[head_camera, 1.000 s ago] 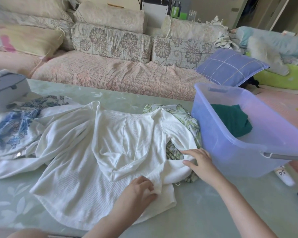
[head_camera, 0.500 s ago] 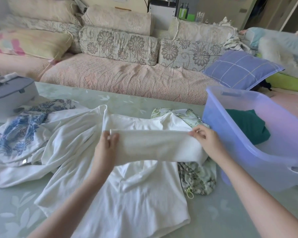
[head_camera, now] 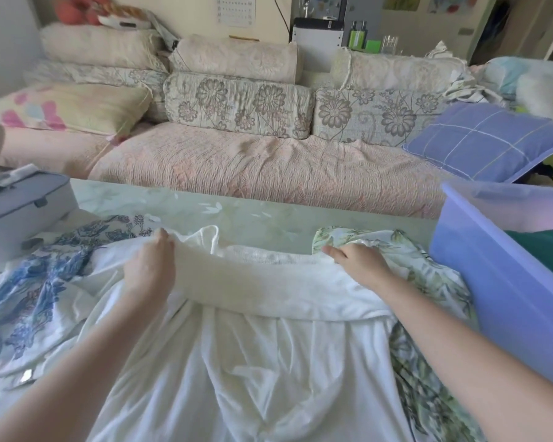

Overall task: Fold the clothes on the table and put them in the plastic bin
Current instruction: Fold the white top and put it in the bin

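Observation:
A white ribbed hooded top (head_camera: 243, 362) lies spread over the glass table (head_camera: 205, 212). My left hand (head_camera: 150, 269) and my right hand (head_camera: 358, 263) each pinch an end of its folded-over band, stretched between them across the garment's far part. A blue floral garment (head_camera: 35, 282) lies under it on the left. A green leaf-print garment (head_camera: 428, 314) lies under it on the right. The translucent purple plastic bin (head_camera: 498, 282) stands at the right, with a folded dark green garment (head_camera: 543, 250) inside.
A grey box with a latch (head_camera: 20, 208) sits on the table's left end. Behind the table runs a pink sofa (head_camera: 253, 167) with flowered cushions and a blue checked pillow (head_camera: 486, 141).
Both hands took hold of the white top's near edge, lifted it and carried it away from me over the garment. The camera has tilted up and moved closer.

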`<state>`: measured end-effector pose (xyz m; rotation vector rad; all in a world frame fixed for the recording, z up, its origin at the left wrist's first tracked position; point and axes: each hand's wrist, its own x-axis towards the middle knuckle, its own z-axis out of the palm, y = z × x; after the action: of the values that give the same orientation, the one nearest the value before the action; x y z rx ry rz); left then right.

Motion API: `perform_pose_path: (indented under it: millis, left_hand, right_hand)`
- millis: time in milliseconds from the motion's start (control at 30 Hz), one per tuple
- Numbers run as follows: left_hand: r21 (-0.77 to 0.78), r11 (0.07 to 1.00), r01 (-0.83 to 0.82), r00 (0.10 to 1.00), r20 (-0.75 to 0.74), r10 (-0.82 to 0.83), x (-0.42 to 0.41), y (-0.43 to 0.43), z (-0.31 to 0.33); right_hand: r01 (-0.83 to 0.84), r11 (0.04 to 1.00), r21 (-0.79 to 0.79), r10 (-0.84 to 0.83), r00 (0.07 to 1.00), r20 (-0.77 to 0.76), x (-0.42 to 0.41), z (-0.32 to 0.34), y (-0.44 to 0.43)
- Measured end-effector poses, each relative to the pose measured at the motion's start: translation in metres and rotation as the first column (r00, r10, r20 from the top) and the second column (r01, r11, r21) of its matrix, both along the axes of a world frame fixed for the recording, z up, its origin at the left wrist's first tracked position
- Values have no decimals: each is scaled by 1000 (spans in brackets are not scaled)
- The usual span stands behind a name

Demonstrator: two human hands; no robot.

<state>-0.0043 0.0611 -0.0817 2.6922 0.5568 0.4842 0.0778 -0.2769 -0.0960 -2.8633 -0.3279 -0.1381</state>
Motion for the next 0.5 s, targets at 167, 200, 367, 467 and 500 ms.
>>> perform_pose_path:
  millis: [167,200,367,467,500]
  left_hand:
    - [165,986,23,999,-51,-14,6,-1,-20]
    - [169,985,25,999,-49,-17,6,-2,-21]
    - [198,980,11,996,-91,7,10,-6,-18]
    - [195,981,-16,997,-77,32,10,-7,-15]
    - [204,979,-20,998,-57,32,9,-8,-16]
  right_hand:
    - [-14,995,-94,14,1000,-6,-11,-8,-30]
    - [-7,992,-129,10,1000,19,-13,-6,-37]
    - [46,976,-212,-37,998,47,-5,10,-50]
    - [72,962,-263,-66,997,32,-1,14,-58]
    - [83,952,-293,-69,996,57,0,13,-60]
